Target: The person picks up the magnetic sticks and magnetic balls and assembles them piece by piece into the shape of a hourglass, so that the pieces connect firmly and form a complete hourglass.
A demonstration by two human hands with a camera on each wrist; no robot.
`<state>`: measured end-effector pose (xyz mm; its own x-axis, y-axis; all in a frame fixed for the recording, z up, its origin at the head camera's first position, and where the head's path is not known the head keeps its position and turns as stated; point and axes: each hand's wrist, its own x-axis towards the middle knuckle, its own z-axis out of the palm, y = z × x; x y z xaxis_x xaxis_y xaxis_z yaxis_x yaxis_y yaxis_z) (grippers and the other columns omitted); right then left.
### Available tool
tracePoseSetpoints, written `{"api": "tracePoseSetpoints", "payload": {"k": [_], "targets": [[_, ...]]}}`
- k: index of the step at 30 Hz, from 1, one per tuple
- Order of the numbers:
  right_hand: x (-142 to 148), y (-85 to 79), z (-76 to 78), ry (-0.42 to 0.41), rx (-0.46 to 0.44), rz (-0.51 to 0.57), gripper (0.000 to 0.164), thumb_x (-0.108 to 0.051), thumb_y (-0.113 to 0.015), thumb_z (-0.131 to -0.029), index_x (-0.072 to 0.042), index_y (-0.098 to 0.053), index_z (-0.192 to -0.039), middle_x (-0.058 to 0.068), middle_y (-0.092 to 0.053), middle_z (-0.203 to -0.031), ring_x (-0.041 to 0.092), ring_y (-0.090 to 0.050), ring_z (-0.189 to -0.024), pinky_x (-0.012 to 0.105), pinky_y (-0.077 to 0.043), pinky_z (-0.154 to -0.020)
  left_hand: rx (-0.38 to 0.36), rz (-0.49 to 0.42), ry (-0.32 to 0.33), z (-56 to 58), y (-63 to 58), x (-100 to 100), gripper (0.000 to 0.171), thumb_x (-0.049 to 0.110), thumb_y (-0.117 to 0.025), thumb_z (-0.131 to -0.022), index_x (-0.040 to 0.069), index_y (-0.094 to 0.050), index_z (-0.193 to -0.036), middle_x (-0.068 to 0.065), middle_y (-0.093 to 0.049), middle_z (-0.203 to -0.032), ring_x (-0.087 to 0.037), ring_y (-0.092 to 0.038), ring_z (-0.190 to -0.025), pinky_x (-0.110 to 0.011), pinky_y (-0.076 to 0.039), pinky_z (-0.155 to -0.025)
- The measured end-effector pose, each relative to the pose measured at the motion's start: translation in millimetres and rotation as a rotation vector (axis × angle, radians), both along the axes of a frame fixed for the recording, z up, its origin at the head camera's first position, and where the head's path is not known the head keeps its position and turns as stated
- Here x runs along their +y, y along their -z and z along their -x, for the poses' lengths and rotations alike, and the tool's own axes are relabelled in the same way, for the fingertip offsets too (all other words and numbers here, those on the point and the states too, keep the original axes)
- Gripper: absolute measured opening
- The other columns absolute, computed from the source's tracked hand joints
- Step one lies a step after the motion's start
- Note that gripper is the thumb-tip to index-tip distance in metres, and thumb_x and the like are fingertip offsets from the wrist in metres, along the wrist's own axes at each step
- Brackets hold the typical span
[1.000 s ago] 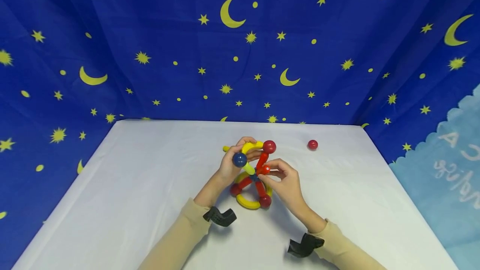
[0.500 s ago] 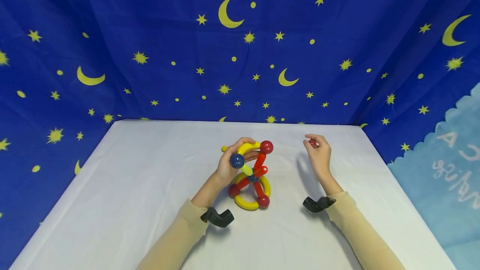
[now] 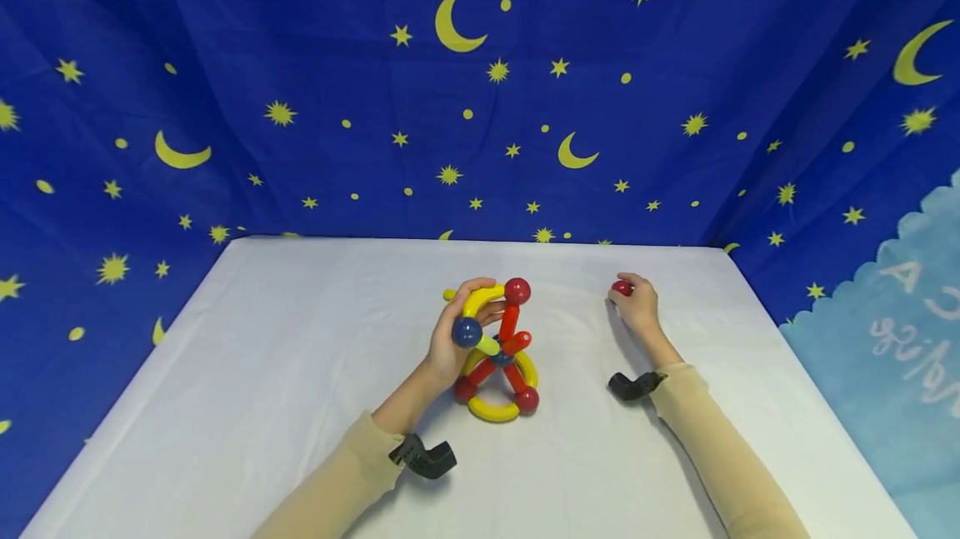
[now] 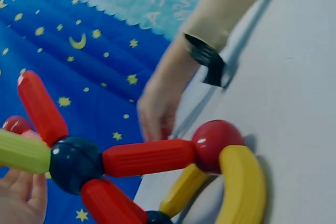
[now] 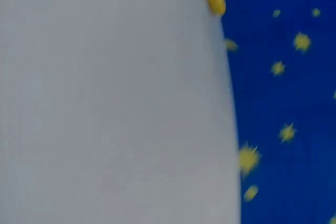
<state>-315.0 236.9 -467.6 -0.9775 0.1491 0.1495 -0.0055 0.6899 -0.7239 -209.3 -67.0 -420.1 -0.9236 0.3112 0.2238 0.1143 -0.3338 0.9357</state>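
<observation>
A toy frame of balls and rods stands mid-table in the head view. Its base ring joins yellow curved rods [image 3: 492, 411] and red balls [image 3: 527, 400]. Red straight rods [image 3: 508, 324] meet at a dark blue ball [image 4: 77, 164]. My left hand [image 3: 446, 347] grips the frame's upper part, around a yellow curved rod [image 3: 480, 299] between another blue ball [image 3: 467, 331] and a red ball [image 3: 517, 291]. One short red rod [image 3: 517, 344] has a free end. Off to the right, my right hand [image 3: 640, 307] holds a single red ball [image 3: 622, 287] between thumb and fingers.
Everything stands on a white-covered table [image 3: 300, 406]. A blue curtain [image 3: 330, 89] with moons and stars rises behind it, and a light blue cloth [image 3: 900, 339] hangs at the right. Behind my left hand, the end of a yellow rod [image 3: 448, 295] sticks out.
My right hand has left the short red rod, moved right and taken hold of the loose red ball. My left hand keeps its grip; the frame's top has shifted slightly left.
</observation>
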Motion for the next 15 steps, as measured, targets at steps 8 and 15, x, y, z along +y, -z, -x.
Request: {"api": "tracePoseSetpoints", "payload": {"k": [8, 15], "targets": [[-65, -56.0, -72.3, -0.276, 0.163, 0.361, 0.036, -0.007, -0.075, -0.08, 0.003, -0.064, -0.113, 0.021, -0.067, -0.109, -0.002, -0.058, -0.086, 0.012, -0.048, -0.076, 0.029, -0.007, -0.088, -14.9, 2.7, 2, 0.053, 0.038, -0.018, -0.099, 0.002, -0.027, -0.137, -0.024, -0.036, -0.142, -0.024, -0.047, -0.127, -0.055, -0.026, -0.113], [-98, -78.7, -129.2, -0.559, 0.283, 0.467, 0.036, 0.005, -0.073, -0.077, 0.003, -0.063, -0.111, -0.008, -0.066, -0.107, 0.006, -0.06, -0.092, 0.018, -0.051, -0.082, 0.111, 0.065, -0.122, -23.8, 4.6, -1, 0.056, 0.04, -0.017, -0.1, 0.0, -0.022, -0.138, -0.022, -0.027, -0.146, -0.039, -0.036, -0.134, -0.049, -0.03, -0.112]]}}
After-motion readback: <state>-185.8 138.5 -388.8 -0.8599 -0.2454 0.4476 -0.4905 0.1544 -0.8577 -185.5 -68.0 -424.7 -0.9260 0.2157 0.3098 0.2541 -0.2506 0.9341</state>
